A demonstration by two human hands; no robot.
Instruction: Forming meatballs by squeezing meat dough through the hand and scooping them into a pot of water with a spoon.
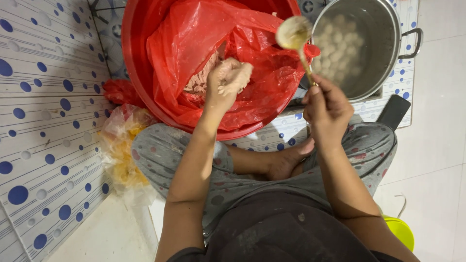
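My left hand point(227, 82) is closed around a lump of pale pink paste, coated in it, over a red basin point(131, 58) lined with a red plastic bag point(194, 29). More paste point(199, 83) lies in the bag just under the hand. My right hand point(326, 104) grips the handle of a metal spoon point(294, 33), whose bowl is smeared with paste and raised between the basin and a steel pot point(388, 34). The pot holds cloudy water with several pale round balls point(335, 43).
I sit cross-legged in grey patterned trousers, my bare foot point(286, 160) in front of the basin. A crumpled clear bag with yellow contents point(124, 155) lies at my left knee. A white wall with blue dots point(43, 121) stands left. A yellow-green object point(400, 230) sits lower right.
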